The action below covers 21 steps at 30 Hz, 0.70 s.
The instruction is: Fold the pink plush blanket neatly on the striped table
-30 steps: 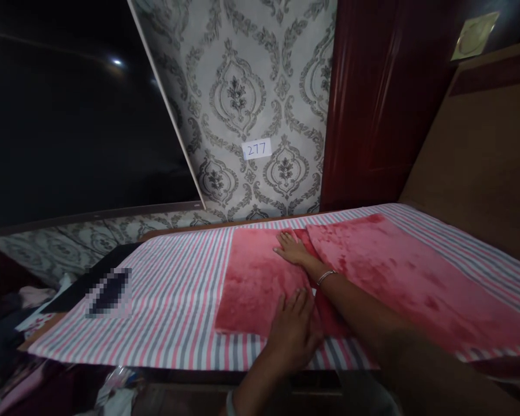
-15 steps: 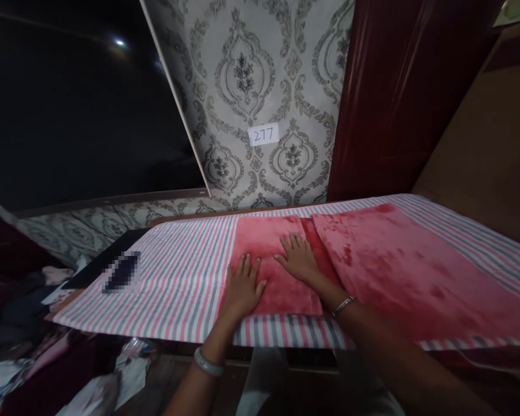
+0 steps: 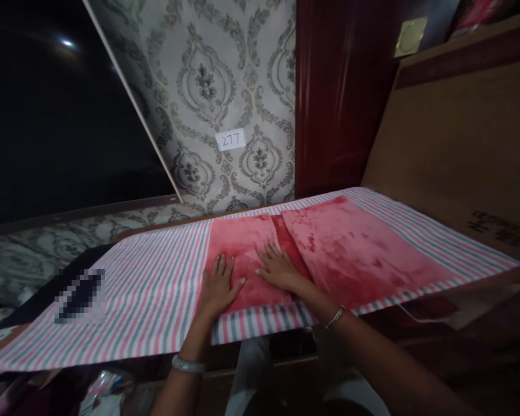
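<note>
Fleece [image 3: 351,242], plush, mottled pink-red, 2 flat panels showing, is lying on 1 striped sheet [image 3: 147,289]; left hand [image 3: 216,289] and right hand [image 3: 278,269] (2) are resting palm-down on the smaller panel, fingers spread, gripping nothing.

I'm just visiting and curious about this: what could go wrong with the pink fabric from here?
The pink fabric might ruck up if the left hand and right hand, both flat on its left section, press unevenly.
The striped cloth beneath shows ripples and hangs over the front edge, so it could shift under pressure.
The thin bracelet sits near the fabric's front edge and might catch on it.
</note>
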Available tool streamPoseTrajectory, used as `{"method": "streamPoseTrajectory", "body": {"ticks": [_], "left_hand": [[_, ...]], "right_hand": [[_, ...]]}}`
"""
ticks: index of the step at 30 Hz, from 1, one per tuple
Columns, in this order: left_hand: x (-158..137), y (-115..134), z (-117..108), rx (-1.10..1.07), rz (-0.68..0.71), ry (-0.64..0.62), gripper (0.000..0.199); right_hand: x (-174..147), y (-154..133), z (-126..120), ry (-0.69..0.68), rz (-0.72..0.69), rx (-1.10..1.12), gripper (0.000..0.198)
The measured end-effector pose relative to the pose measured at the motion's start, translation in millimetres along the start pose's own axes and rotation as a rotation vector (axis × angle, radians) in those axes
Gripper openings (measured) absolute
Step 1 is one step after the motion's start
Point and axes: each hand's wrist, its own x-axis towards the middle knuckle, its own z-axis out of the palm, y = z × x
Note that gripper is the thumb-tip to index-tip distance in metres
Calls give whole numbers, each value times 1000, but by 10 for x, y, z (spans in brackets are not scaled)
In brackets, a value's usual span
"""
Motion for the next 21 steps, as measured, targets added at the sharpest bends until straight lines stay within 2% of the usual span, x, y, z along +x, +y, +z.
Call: {"method": "streamPoseTrajectory", "body": {"ticks": [3,5,8,10,11,13,14,16,18,21], "left_hand": [[20,-47,-37,-60,-7,-11,69],[50,-89,-98,-126,-20,-17,66],[191,-50,-242,-281,-23,95,59],[381,121,-347,-502,27,186,56],[506,252,-394,-652,62,188,55],[802,573,-465,-999,83,56,54],[965,740,-484,-1170,45,-61,51],[1294,1035,-488,-1429,-132,-262,47],[1593,1248,-451,-1507,-255,-355,40],[1940,1450,-359,-1492,-338,-371,30]], "right_hand": [[-364,133,-6,156,-140,189,54],[-659,318,-42,387,-201,305,43],[-1086,674,-114,756,-125,317,31],[-1281,877,-139,874,-48,259,30],[-1338,948,-136,888,-27,226,32],[-1374,1013,-99,841,-26,153,39],[-1361,1010,-66,793,-34,109,43],[-1307,952,16,684,-28,14,56],[-1251,862,96,604,31,-79,72],[-1200,762,160,552,141,-147,80]]}}
